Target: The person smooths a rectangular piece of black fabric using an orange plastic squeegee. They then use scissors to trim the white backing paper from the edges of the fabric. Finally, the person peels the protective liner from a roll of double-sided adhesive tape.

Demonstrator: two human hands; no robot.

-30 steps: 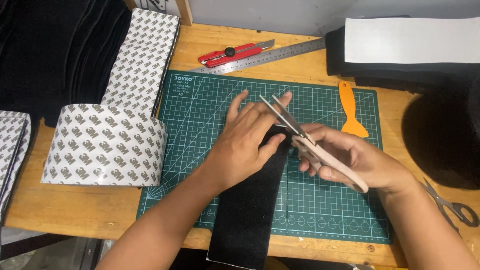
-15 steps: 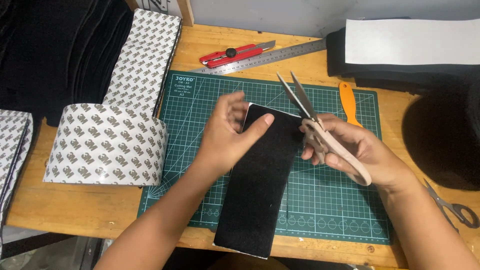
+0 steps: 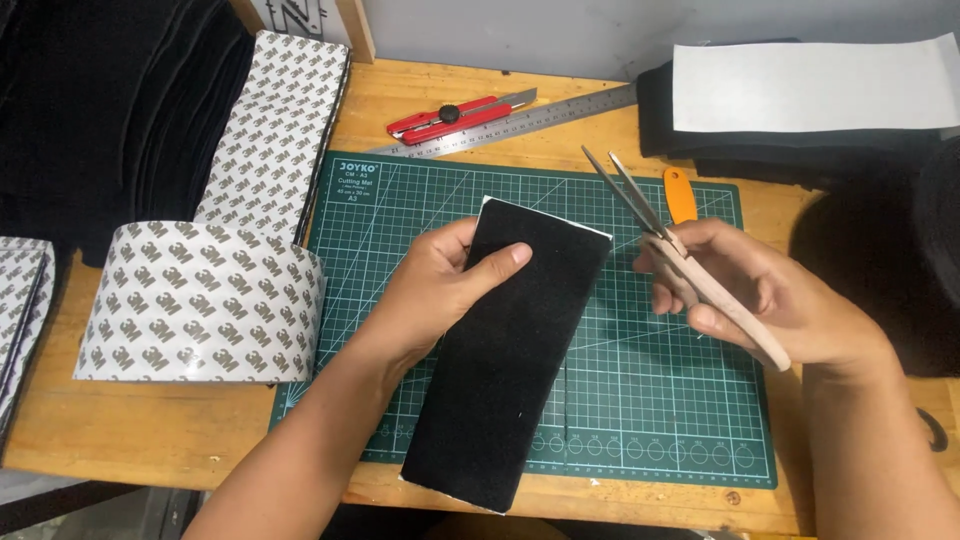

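The left hand (image 3: 440, 285) is gripping a black strip (image 3: 510, 350) near its top edge, thumb across its face, lifting it above the green mat (image 3: 650, 400); the right hand (image 3: 760, 295) is closing around scissors (image 3: 680, 255), blades slightly parted, just beside the strip. An orange scraper (image 3: 680, 195) is lying behind them.

Mat right half: lying bare on the cutting mat (image 3: 650, 400), giving open passage toward its front right corner.
Mat back edge: blocking with steel ruler (image 3: 520, 125) and red utility knife (image 3: 455, 115).
Worktop left edge: crowding with printed-backing roll (image 3: 200, 300).
Worktop right back corner: filling with black sheet stack (image 3: 800, 95).
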